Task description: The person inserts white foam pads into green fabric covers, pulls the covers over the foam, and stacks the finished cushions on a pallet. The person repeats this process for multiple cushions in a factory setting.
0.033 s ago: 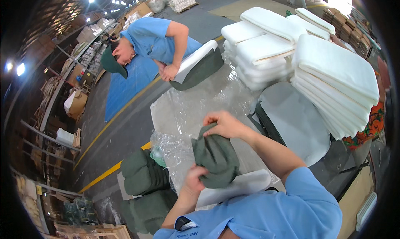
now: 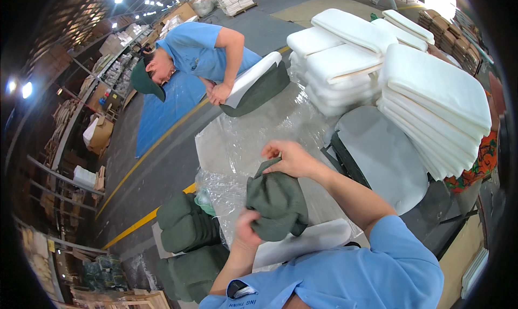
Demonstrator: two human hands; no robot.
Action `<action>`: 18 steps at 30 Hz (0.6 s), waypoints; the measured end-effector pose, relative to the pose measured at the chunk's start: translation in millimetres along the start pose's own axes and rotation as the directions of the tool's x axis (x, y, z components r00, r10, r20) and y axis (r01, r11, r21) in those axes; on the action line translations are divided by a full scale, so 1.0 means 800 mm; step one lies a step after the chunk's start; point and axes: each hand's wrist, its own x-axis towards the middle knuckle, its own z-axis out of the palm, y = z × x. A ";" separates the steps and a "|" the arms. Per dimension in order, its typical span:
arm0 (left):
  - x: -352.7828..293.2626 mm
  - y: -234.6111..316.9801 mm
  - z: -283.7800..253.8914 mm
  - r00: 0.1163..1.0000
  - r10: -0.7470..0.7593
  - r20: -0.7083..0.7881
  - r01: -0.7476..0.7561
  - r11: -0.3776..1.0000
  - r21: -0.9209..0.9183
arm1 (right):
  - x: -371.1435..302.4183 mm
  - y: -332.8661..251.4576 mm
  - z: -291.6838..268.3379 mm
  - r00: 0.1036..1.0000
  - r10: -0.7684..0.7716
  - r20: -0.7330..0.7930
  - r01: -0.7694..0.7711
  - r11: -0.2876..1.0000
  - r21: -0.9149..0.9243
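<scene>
My right hand [image 2: 287,157] pinches the upper edge of a dark green fabric cover [image 2: 278,204] and holds it up in loose folds. At the cover's lower left side, my left hand [image 2: 247,228] grips the cloth, its fingers slightly blurred and partly hidden. The cover hangs bunched above the plastic-wrapped table [image 2: 237,142]. Below it, close to my body, lies a white foam pad [image 2: 310,241]. Stacks of folded green covers [image 2: 186,222] stand left of the table.
Across the table a co-worker [image 2: 197,55] bends over a white pad with a green cover [image 2: 256,93]. White foam pads [image 2: 431,93] are piled at the right, beside a grey rounded board [image 2: 380,158]. Loaded shelves [image 2: 70,158] line the left, past a yellow floor line [image 2: 145,147].
The green cover and its folds have shifted slightly left. My left hand has moved a little up and left; my right hand has barely moved.
</scene>
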 end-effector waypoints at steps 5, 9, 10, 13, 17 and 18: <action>0.005 0.057 -0.001 0.921 0.389 -0.026 -0.385 0.895 -0.225 | -0.025 -0.046 -0.013 0.970 -0.172 -0.171 0.171 0.985 -0.024; 0.016 0.062 -0.006 0.889 0.458 -0.020 -0.452 0.867 -0.211 | -0.042 -0.039 0.027 0.981 -0.178 -0.083 0.180 0.984 0.017; 0.015 0.062 -0.006 0.873 0.487 -0.017 -0.479 0.851 -0.215 | -0.041 -0.038 0.027 0.980 -0.186 -0.077 0.188 0.982 0.023; 0.005 0.094 0.013 0.810 0.546 0.212 -0.484 0.828 -0.283 | -0.039 -0.020 0.014 0.983 -0.175 -0.059 0.180 0.979 0.094; 0.007 0.110 0.019 0.725 0.622 0.297 -0.584 0.783 -0.213 | -0.012 -0.027 0.014 0.933 -0.268 -0.240 0.212 0.949 -0.234; 0.009 0.112 0.026 0.713 0.644 0.278 -0.626 0.763 -0.162 | -0.013 -0.033 0.016 0.907 -0.313 -0.281 0.246 0.937 -0.249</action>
